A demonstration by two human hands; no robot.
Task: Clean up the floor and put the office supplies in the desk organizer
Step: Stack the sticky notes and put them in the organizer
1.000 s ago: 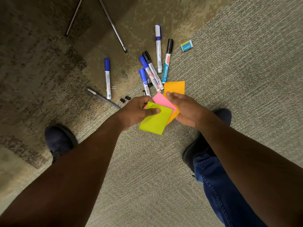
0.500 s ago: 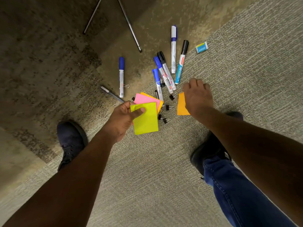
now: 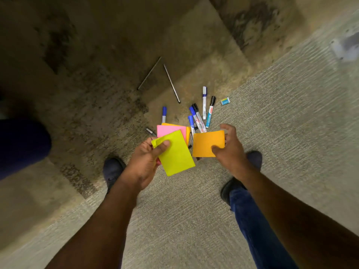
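Observation:
My left hand (image 3: 144,162) grips a fan of sticky note pads: a yellow-green pad (image 3: 177,154) on top, a pink pad (image 3: 169,130) behind it and an orange edge behind that. My right hand (image 3: 230,147) pinches a separate orange pad (image 3: 206,143) by its right side, held above the floor just right of the fan. Below and beyond the pads, several markers (image 3: 198,117) with blue and black caps lie scattered on the carpet. A small blue eraser (image 3: 225,101) lies to their right. The desk organizer is not in view.
Two thin metal rods (image 3: 172,83) lie on the darker carpet beyond the markers. A grey pen (image 3: 150,131) pokes out left of the pink pad. My two dark shoes (image 3: 112,170) stand on the carpet below my hands. A dark blue shape (image 3: 21,146) sits at the left edge.
My right hand has lifted the orange pad off the floor. Both hands are higher above the floor, and the supplies look smaller and farther away.

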